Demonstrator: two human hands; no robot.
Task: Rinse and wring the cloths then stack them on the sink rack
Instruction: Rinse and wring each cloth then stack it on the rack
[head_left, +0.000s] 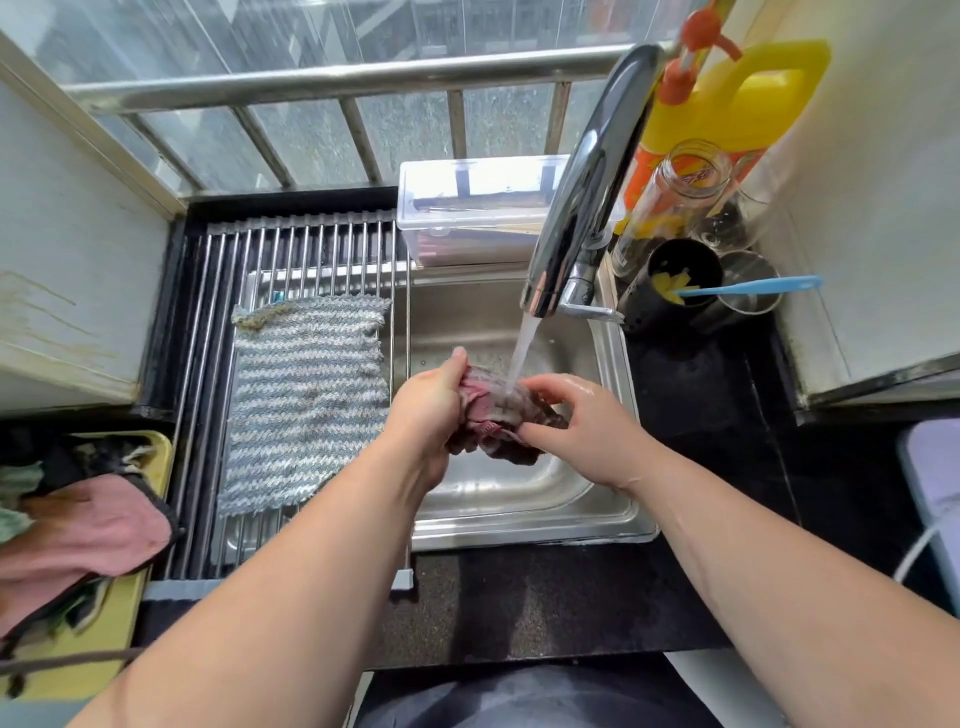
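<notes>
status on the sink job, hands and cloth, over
Left grip and right grip hold bunched dark red cloth under running tap water. Grey-white striped knitted cloth lies flat on steel-bar sink rack. Nothing blocking.

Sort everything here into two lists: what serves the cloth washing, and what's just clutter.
Job: wet cloth, gripped by left hand and right hand; running tap; sink; rack; striped cloth on it; pink cloth on tray.
Clutter: yellow jug; glass jar; plastic box; black cup.

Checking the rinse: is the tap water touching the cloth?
Touching. The head view shows the water stream landing on the cloth held by the left hand and right hand.
</notes>
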